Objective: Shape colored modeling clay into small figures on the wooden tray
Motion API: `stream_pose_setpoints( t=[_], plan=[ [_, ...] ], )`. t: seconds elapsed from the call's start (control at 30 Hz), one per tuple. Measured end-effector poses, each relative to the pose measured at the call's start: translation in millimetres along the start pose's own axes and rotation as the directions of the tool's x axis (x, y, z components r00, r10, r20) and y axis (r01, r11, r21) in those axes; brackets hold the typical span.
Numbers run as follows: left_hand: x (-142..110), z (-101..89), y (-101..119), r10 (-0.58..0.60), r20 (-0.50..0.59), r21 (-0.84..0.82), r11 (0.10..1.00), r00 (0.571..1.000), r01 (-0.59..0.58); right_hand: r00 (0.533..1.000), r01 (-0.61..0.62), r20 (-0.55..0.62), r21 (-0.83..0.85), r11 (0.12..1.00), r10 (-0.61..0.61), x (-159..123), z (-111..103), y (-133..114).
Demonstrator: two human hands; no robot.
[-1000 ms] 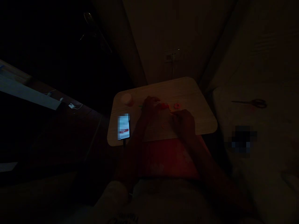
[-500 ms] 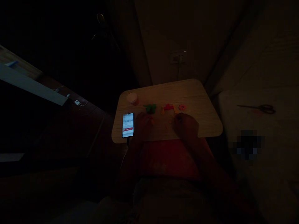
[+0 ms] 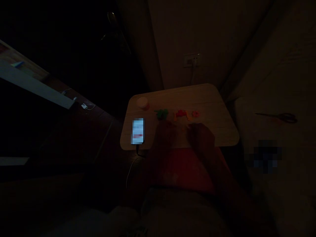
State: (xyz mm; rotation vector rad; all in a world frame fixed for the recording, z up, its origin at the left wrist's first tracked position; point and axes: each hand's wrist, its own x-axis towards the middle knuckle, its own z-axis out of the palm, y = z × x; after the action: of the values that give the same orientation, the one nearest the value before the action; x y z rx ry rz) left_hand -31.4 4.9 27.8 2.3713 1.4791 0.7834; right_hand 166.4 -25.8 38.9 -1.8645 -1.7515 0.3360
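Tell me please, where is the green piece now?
In the head view, the green piece lies on the small table, left of the red piece, between the phone and that red piece.

Dark room, pale wall [image 3: 172, 39], wall socket [image 3: 192, 60]

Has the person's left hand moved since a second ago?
Yes, the left hand has moved toward the table's near edge, baring the green piece it had been covering.
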Motion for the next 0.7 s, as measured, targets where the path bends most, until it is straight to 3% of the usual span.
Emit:
stream_pose_setpoints(
  t=[0.1,0.2,0.3,0.37,0.47,0.7],
  plan=[
    [16.9,14.7,12.7,0.050,0.077,0.010,0.999,0.996,-0.051,0.997,-0.028,-0.058,0.292,0.956,0.047,-1.2,3.6,7.3],
    [25.8,22.6,18.3,0.029,0.111,0.014,0.999,0.993,-0.030,0.986,-0.110,-0.034,0.587,0.802,0.161,1.1,8.0,14.5],
    [26.4,24.0,21.6,-0.008,0.086,-0.145,0.989,0.996,0.021,0.970,-0.186,0.040,0.761,0.622,0.240,4.2,9.0,18.9],
    [25.5,23.7,25.8,-0.039,0.074,-0.325,0.944,0.997,0.061,0.966,-0.216,0.103,0.828,0.518,0.238,6.1,6.7,19.9],
    [25.1,23.8,33.9,-0.094,0.070,-0.530,0.840,0.993,0.117,0.964,-0.229,0.141,0.868,0.441,0.224,8.2,0.6,19.0],
    [23.1,24.0,42.6,-0.181,0.094,-0.667,0.719,0.979,0.197,0.953,-0.250,0.165,0.902,0.352,0.256,8.2,-4.7,14.5]
  ],
)
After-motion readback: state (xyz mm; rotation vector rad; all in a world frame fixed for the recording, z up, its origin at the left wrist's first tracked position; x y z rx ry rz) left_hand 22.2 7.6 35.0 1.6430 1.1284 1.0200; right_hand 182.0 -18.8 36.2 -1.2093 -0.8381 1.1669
